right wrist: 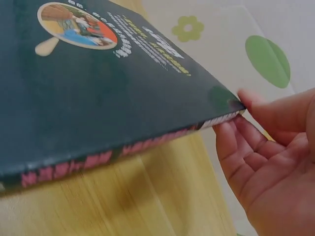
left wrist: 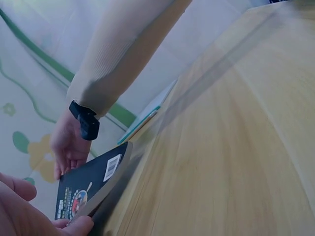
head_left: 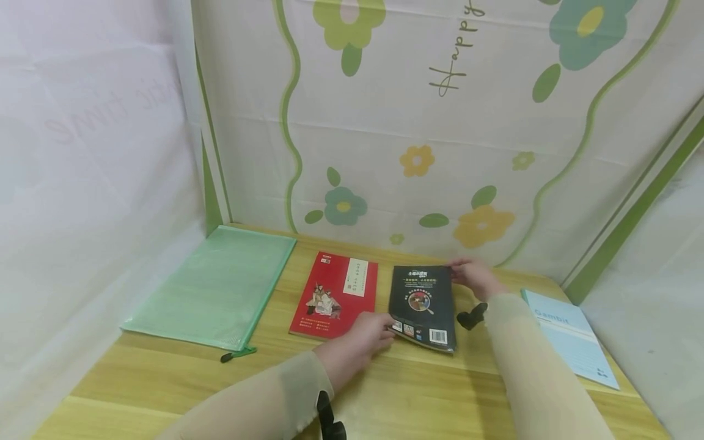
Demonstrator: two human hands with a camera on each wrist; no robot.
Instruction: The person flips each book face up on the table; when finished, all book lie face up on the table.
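A black book (head_left: 422, 299), with a barcode and a magnifying-glass picture on its cover, is held slightly above the wooden table. My right hand (head_left: 474, 276) pinches its far right corner. In the right wrist view, the thumb of the right hand (right wrist: 275, 147) lies on top and the fingers are underneath. My left hand (head_left: 360, 339) grips the near left corner. The left wrist view shows the fingers of the left hand (left wrist: 29, 211) at the edge of the black book (left wrist: 88, 187). Left of it lies a red book (head_left: 335, 299) with illustrated figures.
A green translucent zip folder (head_left: 206, 287) lies at the left of the table (head_left: 407, 397). At the right edge is a light blue "Gambit" notebook (head_left: 574, 342). A white flower-print curtain (head_left: 374, 122) stands behind, with pale sheets on both sides.
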